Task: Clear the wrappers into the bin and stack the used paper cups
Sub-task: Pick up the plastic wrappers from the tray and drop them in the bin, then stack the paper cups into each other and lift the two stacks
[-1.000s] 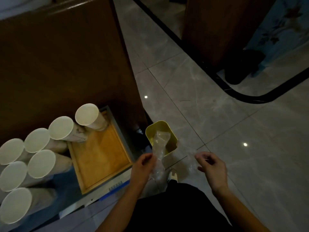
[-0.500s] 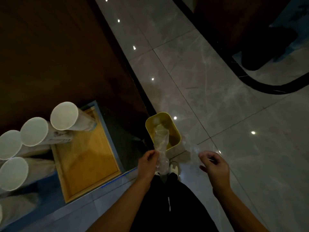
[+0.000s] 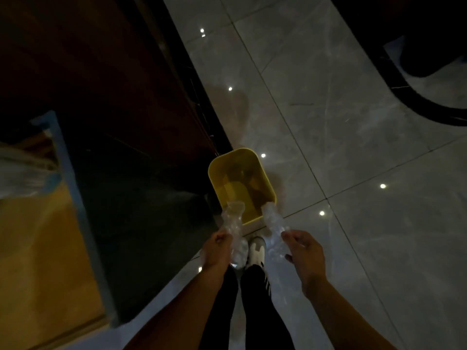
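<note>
Head view, looking straight down: small yellow rectangular plastic bin (image 3: 241, 183) standing open on pale grey glossy floor tiles (image 3: 353, 122), just right of a dark wooden cabinet front (image 3: 101, 72). Left hand (image 3: 217, 250) near the bin's near left corner, fingers curled closed around a crumpled clear plastic wrapper (image 3: 233, 223); wrapper's far end poking over the bin's near rim, its near end trailing down past the knuckles. Right hand (image 3: 304, 252) near the bin's near right corner, thumb and forefinger pinched on a second crumpled clear plastic wrapper (image 3: 274, 223), other fingers loosely bent; far tip of that wrapper reaching the rim at the bin's near right corner. Both wrappers held above the floor, well apart from each other. Between the hands, lower down, a white shoe (image 3: 257, 251) and dark trouser legs (image 3: 255, 299). Far left: wooden tray with blue-grey rim (image 3: 73, 185) on a dark tabletop, and at the left edge a blurred pale shape, possibly a paper cup, too smeared to tell.
</note>
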The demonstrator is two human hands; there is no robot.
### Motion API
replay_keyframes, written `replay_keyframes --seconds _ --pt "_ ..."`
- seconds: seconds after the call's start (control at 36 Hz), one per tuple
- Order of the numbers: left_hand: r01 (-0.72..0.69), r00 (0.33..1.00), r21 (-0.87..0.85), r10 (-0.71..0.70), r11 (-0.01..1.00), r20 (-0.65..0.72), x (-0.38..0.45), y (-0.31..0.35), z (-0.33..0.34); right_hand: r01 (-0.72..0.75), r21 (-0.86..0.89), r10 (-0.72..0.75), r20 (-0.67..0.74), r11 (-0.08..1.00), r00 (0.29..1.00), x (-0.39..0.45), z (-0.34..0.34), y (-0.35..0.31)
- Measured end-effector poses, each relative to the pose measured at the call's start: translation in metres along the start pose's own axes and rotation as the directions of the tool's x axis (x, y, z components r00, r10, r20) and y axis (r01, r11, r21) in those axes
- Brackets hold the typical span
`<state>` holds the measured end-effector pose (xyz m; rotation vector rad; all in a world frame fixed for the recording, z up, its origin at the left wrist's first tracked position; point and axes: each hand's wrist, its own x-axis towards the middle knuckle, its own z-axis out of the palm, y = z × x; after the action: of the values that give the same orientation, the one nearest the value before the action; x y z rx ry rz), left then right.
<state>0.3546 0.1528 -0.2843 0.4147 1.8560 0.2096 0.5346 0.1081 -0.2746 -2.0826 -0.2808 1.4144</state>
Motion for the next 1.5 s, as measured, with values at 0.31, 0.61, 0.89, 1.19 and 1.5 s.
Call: replay_keyframes --seconds 0.31,0.61,0.89,1.19,1.5 --pt "0.095 0.992 -0.081 -0.101 0.992 -0.077 0.091 0.015 0.039 0.012 -0.181 -0.011 0.007 0.983 1.000 0.107 0.053 0.021" --pt "0.071 0.995 -0.231 -0.086 0.970 -0.055 0.143 0.036 0.057 0.023 -0.214 -0.011 0.057 0.977 0.998 0.158 0.084 0.001" --pt "0.057 0.998 -0.279 -0.061 0.958 -0.008 0.136 0.062 0.045 -0.031 -0.224 0.075 0.190 0.974 0.979 0.146 0.090 -0.027" --pt "0.004 0.998 -0.005 -0.004 1.000 0.065 0.049 0.075 0.014 0.132 -0.558 0.037 0.282 0.819 0.959 0.068 0.045 -0.058" --pt "-0.343 0.935 0.400 0.268 0.850 0.233 -0.085 0.114 -0.037 0.229 -0.551 -0.093 0.264 0.803 0.960 -0.052 0.014 -0.143"
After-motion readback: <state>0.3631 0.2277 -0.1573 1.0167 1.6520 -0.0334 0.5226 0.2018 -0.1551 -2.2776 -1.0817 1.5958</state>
